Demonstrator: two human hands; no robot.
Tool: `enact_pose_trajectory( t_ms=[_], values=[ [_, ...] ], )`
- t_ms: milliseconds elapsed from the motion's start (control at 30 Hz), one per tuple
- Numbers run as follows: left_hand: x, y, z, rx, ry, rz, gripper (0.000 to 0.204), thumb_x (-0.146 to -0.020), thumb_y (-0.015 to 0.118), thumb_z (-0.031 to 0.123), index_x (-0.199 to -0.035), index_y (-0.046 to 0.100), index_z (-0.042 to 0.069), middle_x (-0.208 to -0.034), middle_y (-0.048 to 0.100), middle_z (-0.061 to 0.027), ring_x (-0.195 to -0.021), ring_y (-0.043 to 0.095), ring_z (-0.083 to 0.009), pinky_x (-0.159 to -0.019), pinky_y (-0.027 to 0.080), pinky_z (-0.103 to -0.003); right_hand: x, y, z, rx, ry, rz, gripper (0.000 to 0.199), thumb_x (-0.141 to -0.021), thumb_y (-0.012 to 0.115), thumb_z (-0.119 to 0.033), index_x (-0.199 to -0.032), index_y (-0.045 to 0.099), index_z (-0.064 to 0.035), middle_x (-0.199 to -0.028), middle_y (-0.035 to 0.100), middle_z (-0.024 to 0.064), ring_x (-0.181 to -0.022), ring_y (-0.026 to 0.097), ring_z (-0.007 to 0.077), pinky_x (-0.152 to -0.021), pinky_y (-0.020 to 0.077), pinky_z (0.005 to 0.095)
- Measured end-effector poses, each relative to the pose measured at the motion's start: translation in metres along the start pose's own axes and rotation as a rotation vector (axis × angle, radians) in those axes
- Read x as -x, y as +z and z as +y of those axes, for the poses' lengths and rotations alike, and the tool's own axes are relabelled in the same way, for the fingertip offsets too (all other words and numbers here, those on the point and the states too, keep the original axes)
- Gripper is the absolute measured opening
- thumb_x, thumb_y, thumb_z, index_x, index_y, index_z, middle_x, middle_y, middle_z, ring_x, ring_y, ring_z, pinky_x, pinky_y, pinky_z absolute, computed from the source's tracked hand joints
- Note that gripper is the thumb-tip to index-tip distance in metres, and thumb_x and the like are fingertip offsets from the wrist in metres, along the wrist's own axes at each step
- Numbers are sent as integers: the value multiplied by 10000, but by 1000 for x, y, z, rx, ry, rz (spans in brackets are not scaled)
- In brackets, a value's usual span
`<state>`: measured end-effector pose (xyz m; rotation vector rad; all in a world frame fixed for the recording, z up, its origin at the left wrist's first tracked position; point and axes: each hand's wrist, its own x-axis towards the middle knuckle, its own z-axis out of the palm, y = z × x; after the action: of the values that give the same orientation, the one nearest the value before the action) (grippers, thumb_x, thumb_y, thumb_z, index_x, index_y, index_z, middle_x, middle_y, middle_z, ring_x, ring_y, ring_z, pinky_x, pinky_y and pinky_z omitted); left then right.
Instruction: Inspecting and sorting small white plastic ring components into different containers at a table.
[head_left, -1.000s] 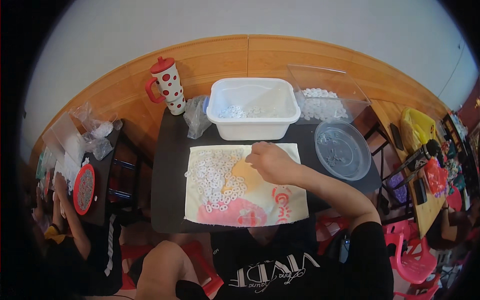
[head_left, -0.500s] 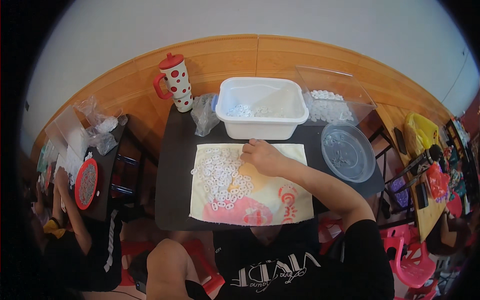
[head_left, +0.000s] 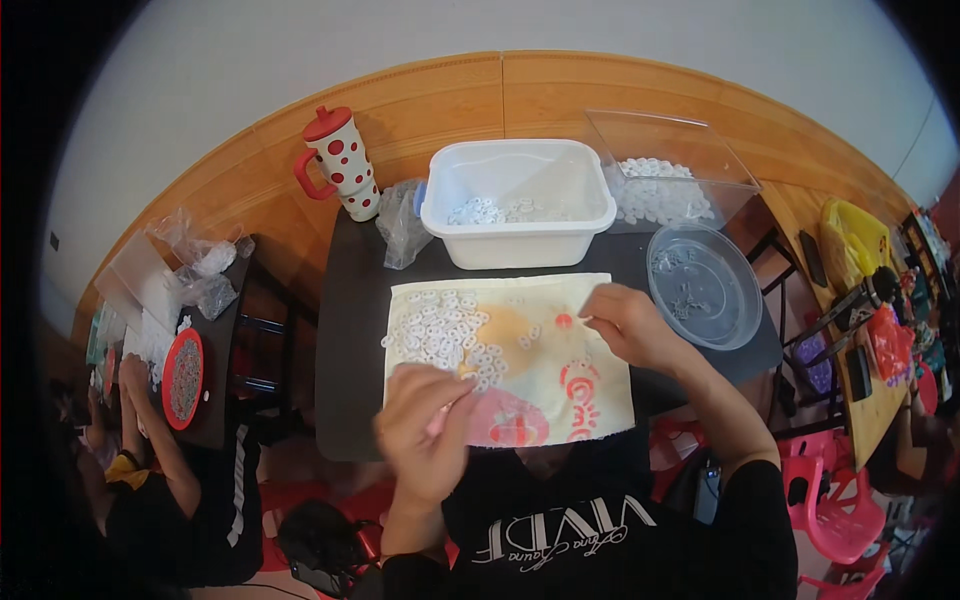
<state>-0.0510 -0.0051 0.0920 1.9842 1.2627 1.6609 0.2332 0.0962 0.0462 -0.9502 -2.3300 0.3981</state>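
Observation:
A pale yellow cloth [head_left: 600, 400] with pink and orange prints lies on the dark table. Many small white two-holed plastic pieces [head_left: 435, 325] are heaped on its left half, with a few apart near the middle. My left hand [head_left: 425, 430], slightly blurred, hovers over the cloth's front left part, thumb and fingers closed together near the heap's edge. Over the cloth's right side, my right hand [head_left: 635, 325] is closed in a pinch, its fingertips pointing left. Whatever either pinch holds is too small to make out.
Behind the cloth stands a white tub [head_left: 520, 245] with white pieces inside. A round clear container [head_left: 735, 300] with small bits is at right, near a clear box [head_left: 660, 195] of white pieces. A spotted tumbler [head_left: 345, 165] and plastic bag [head_left: 403, 230] stand left. Another person's hand [head_left: 133, 375] works at the left table.
My left hand has come into view over the cloth's front left. My right hand has moved right, away from the heap. The whole view has shifted slightly.

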Motion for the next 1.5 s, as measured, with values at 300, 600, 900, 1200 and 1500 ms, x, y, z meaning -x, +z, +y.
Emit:
enact_pose_trajectory(
  t_ms=[300, 600, 900, 1200, 1500],
  values=[
    [18, 86, -51, -744, 27, -461, 381, -834, 655, 119, -1208, 628, 50, -1246, 477, -243, -1241, 372, -425, -1001, 281, -552, 29, 34, -23, 184, 3, 35, 126, -736, 707, -62, -858, 679, -51, -955, 610, 115, -876, 602, 297, -742, 478, 399],
    [22, 68, -46, -426, -130, -505, 256, -718, 713, 46, -968, 739, 99, -1284, 518, -163, -1232, 405, -408, -980, 316, -509, 32, 32, -27, 161, 2, -46, 123, -762, 714, -115, -868, 680, -63, -1121, 564, 156, -985, 558, 313, -791, 438, 411],
    [36, 70, -49, -268, 12, -452, 213, -680, 722, -7, -877, 695, 68, -1010, 620, -83, -1024, 519, -314, -865, 386, -427, 37, 38, -39, 149, -91, -44, 167, -697, 652, -103, -859, 630, -64, -939, 553, 101, -868, 564, 283, -747, 461, 382],
    [38, 71, -47, -298, 14, -431, 336, -702, 698, -16, -1032, 679, 46, -896, 608, -78, -914, 525, -287, -819, 405, -407, 34, 38, -43, -94, -19, 70, 184, -747, 632, 27, -918, 631, -40, -896, 572, 107, -842, 592, 288, -744, 493, 362],
    [40, 70, -36, 140, -81, -309, 365, -733, 743, -24, -1091, 678, 5, -934, 654, -103, -867, 577, -248, -743, 468, -334, 43, 62, -54, -974, 371, 141, 188, -919, 560, 115, -1061, 643, 24, -966, 641, 45, -893, 613, 95, -787, 493, 219]
  ],
)
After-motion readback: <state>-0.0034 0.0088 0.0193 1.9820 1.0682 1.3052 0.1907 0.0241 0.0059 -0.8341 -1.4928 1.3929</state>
